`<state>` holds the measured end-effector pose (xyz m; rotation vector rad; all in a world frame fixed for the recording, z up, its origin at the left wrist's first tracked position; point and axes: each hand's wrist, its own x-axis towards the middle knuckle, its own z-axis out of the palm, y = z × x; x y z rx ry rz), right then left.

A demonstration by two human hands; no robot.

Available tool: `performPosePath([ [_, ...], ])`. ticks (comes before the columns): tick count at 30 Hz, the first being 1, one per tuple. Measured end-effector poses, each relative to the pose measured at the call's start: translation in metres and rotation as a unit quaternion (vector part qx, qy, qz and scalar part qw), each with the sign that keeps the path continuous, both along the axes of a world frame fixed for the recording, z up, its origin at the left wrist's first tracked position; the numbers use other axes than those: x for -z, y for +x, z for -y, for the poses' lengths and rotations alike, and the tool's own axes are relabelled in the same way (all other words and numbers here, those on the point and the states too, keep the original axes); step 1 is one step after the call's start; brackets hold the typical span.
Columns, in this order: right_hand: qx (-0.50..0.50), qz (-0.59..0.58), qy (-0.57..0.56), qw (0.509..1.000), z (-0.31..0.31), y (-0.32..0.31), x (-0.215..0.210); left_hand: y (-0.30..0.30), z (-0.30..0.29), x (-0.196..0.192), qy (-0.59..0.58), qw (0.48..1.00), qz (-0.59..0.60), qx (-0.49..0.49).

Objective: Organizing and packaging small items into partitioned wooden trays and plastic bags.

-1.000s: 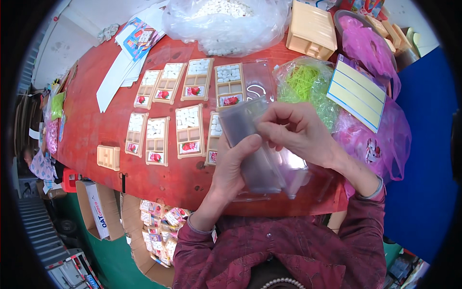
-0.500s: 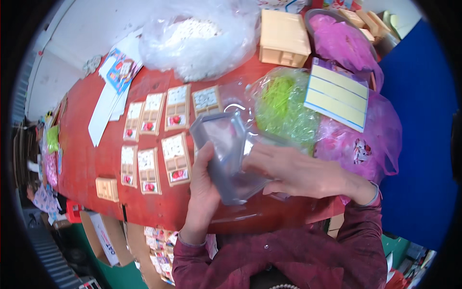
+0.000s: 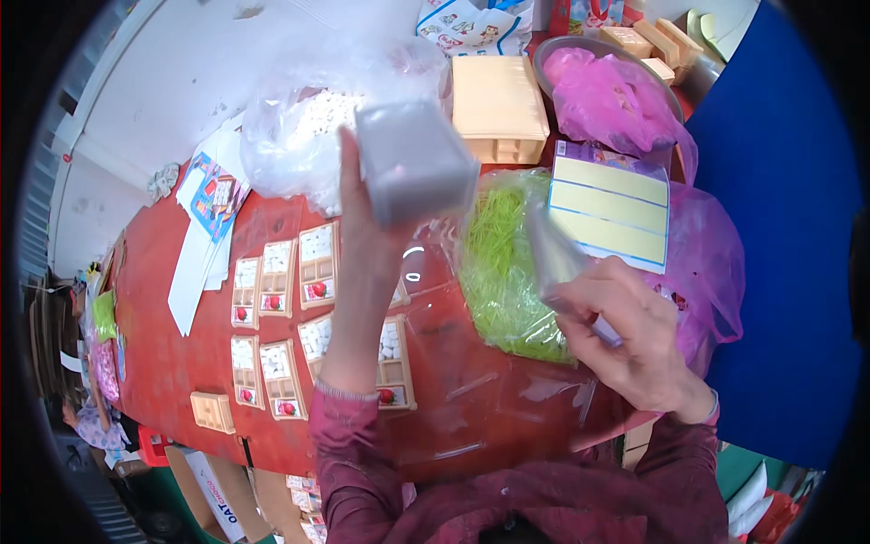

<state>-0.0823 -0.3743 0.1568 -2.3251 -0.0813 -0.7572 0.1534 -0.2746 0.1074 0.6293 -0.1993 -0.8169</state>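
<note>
Tabletop (image 3: 172, 381) is red, trays (image 3: 391, 374) beige, their pieces (image 3: 316, 243) white and strawberry pictures (image 3: 317, 291) red, plastic box (image 3: 417, 168) translucent grey, shredded strands (image 3: 503, 245) lime green, card (image 3: 609, 204) pale yellow with blue stripes, bag (image 3: 603, 104) pink, panel (image 3: 788, 236) deep blue, sleeves (image 3: 343, 435) maroon, paper sheets (image 3: 188, 281) white.

One view is on record: the left of two fisheye cameras worn side by side on the person's head. It looks down and forward over the red table (image 3: 163, 381), upright and unmirrored. The shirt (image 3: 544, 499) fills the lower edge, close beneath the lens; the left hand (image 3: 370, 231) and right hand (image 3: 634, 335) are near. The wall (image 3: 208, 82) lies farther off at the upper left, the blue panel (image 3: 779, 272) at right. Straight edges bend toward the dark, rounded rim.
</note>
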Motion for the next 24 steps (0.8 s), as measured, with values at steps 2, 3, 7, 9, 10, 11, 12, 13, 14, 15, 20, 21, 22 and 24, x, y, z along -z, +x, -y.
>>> performPosePath([
  [2,0.032,-0.044,0.044,0.998,0.011,-0.006,0.001,0.030,0.050,0.011,-0.012,1.000,-0.004,0.004],
  [3,0.031,-0.043,0.044,0.998,0.012,-0.008,-0.001,0.041,0.068,0.012,-0.020,1.000,-0.003,-0.004],
  [7,0.053,-0.086,0.066,0.993,0.020,-0.010,0.001,0.088,0.137,0.031,-0.063,0.997,-0.007,0.052],
  [9,0.063,-0.096,0.075,0.991,0.024,-0.010,0.004,0.102,0.170,0.047,-0.033,0.998,-0.024,-0.057],
  [10,0.069,-0.102,0.085,0.989,0.028,-0.009,0.006,0.099,0.182,0.052,-0.031,0.998,-0.027,-0.055],
  [11,0.072,-0.108,0.096,0.987,0.030,-0.009,0.008,0.095,0.191,0.058,0.068,0.992,0.021,-0.101],
  [12,0.064,-0.109,0.098,0.987,0.030,-0.008,0.009,0.092,0.194,0.061,0.168,0.972,0.069,-0.152],
  [13,0.060,-0.107,0.099,0.987,0.030,-0.006,0.010,0.091,0.197,0.064,0.168,0.954,0.131,-0.210],
  [14,0.052,-0.105,0.100,0.988,0.029,-0.004,0.011,0.095,0.198,0.069,0.232,0.917,0.214,-0.243],
  [15,0.031,-0.106,0.104,0.988,0.029,-0.002,0.013,0.101,0.195,0.079,0.298,0.867,0.291,-0.272],
  [20,0.045,-0.118,0.237,0.963,0.028,-0.010,0.019,0.052,0.158,0.052,0.344,0.818,0.379,-0.264],
  [21,0.046,-0.107,0.295,0.948,0.024,-0.007,0.017,0.044,0.141,0.054,0.286,0.853,0.368,-0.234],
  [22,0.042,-0.109,0.297,0.948,0.024,-0.007,0.015,0.027,0.122,0.045,0.257,0.891,0.347,-0.141],
  [24,0.057,-0.104,0.387,0.915,0.021,-0.003,0.011,-0.014,0.067,0.025,0.204,0.929,0.307,0.004],
])
